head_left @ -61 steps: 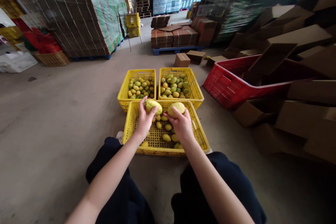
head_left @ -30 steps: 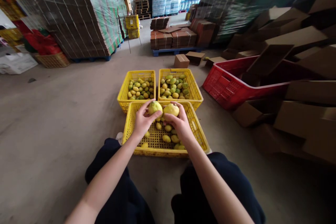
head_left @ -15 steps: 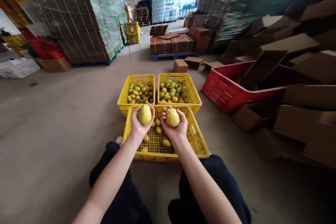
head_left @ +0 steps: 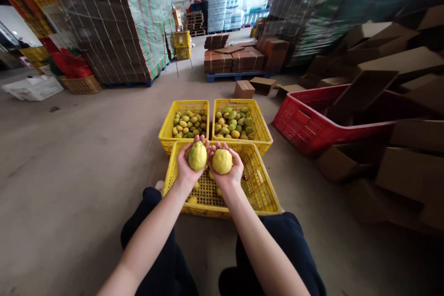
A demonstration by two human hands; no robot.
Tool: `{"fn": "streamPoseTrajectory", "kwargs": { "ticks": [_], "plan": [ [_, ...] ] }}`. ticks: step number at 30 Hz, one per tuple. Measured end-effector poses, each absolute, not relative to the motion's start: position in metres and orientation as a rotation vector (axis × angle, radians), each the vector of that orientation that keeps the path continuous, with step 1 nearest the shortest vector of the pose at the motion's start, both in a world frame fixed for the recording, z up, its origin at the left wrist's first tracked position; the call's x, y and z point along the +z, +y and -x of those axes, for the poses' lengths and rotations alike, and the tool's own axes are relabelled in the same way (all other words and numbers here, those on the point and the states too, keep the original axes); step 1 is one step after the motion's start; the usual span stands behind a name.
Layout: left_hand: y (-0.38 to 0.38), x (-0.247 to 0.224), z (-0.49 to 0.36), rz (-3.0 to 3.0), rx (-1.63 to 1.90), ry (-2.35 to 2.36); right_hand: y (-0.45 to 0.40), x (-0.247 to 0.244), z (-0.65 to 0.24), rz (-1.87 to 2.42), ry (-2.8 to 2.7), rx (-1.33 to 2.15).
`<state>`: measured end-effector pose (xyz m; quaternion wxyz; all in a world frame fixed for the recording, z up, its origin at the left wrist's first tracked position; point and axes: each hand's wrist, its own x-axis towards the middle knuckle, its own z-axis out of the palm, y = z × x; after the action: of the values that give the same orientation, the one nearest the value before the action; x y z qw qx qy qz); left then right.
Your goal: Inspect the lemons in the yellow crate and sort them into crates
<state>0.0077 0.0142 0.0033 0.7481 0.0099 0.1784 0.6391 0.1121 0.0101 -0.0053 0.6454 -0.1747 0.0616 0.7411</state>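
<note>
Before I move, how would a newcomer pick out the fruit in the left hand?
Find the yellow crate nearest the camera. Over it, the left hand, palm up, cradles the fruit. It is greener and more elongated than the rounder, yellower one in the right hand.

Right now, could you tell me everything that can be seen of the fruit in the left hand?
The fruit is yellow-green and egg-shaped, with uneven, lightly ridged skin. It looks whole; its underside is hidden. It rests in the cupped, palm-up left hand, which touches it, its longer axis roughly in line with that hand. It is above the near crate, apart from the other fruit.
</note>
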Motion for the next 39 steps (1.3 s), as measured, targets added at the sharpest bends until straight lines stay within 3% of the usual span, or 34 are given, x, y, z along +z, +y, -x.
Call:
{"fn": "streamPoseTrajectory", "kwargs": {
  "ticks": [39],
  "plan": [
    [-0.001,0.008,-0.010,-0.064,1.366,0.464,0.003,-0.005,-0.114,0.403,0.019,1.714]
  ]
}}
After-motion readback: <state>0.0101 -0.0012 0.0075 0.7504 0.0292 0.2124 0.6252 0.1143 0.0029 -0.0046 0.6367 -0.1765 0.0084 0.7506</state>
